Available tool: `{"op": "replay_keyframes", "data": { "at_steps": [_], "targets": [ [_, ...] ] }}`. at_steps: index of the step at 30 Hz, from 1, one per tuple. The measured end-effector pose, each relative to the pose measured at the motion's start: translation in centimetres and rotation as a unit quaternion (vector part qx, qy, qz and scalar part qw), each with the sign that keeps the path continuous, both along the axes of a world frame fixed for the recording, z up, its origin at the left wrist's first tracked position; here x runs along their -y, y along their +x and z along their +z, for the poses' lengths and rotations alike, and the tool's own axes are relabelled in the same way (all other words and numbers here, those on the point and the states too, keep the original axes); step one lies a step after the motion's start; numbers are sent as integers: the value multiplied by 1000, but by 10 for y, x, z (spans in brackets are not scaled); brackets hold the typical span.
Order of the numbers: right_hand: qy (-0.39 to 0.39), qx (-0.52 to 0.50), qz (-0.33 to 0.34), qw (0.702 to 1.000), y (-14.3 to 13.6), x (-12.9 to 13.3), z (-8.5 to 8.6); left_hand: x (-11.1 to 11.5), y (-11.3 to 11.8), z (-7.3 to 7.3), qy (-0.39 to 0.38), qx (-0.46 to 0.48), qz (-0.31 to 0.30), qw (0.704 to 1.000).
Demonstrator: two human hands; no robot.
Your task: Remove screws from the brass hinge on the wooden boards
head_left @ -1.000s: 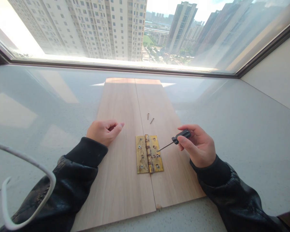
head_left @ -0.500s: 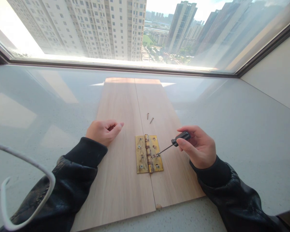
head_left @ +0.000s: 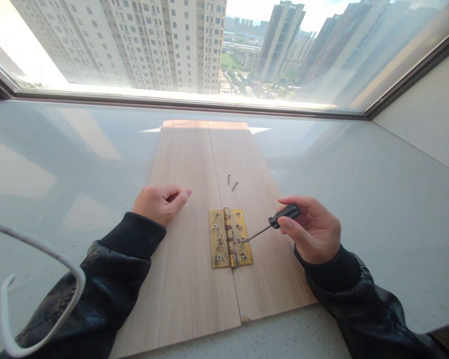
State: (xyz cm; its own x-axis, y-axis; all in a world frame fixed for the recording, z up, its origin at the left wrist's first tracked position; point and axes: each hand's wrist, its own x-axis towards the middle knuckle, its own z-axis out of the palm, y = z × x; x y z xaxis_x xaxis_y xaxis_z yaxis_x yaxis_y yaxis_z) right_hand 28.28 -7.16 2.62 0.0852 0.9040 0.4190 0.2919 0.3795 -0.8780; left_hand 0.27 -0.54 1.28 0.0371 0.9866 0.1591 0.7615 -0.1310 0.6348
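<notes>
Brass hinge (head_left: 230, 238) tarnished, flat; right hand (head_left: 314, 230) holds screwdriver (head_left: 273, 223).

The screwdriver (head_left: 276, 224) handle's rear is hidden inside the right hand (head_left: 314, 230); the white cable (head_left: 41, 299) is cut off at the left edge; the hinge (head_left: 230, 238) screw heads are too small to be read.
</notes>
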Motion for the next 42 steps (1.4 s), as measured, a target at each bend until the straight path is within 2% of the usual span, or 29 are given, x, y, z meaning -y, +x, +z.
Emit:
{"op": "replay_keyframes", "data": {
  "at_steps": [16, 32, 37, 42],
  "targets": [
    [12, 27, 7, 1000, 1, 0, -1, 1, 1, 0, 3, 13, -2, 1000],
    [95, 102, -16, 990, 4, -2, -3, 3, 2, 2, 23, 21, -10, 999],
    [139, 136, 15, 981, 8, -1, -2, 2, 3, 1, 65, 14, -45, 997],
    [179, 159, 11, 971, 7, 1, 0, 1, 2, 0, 82, 14, -78, 994]
  ]
}}
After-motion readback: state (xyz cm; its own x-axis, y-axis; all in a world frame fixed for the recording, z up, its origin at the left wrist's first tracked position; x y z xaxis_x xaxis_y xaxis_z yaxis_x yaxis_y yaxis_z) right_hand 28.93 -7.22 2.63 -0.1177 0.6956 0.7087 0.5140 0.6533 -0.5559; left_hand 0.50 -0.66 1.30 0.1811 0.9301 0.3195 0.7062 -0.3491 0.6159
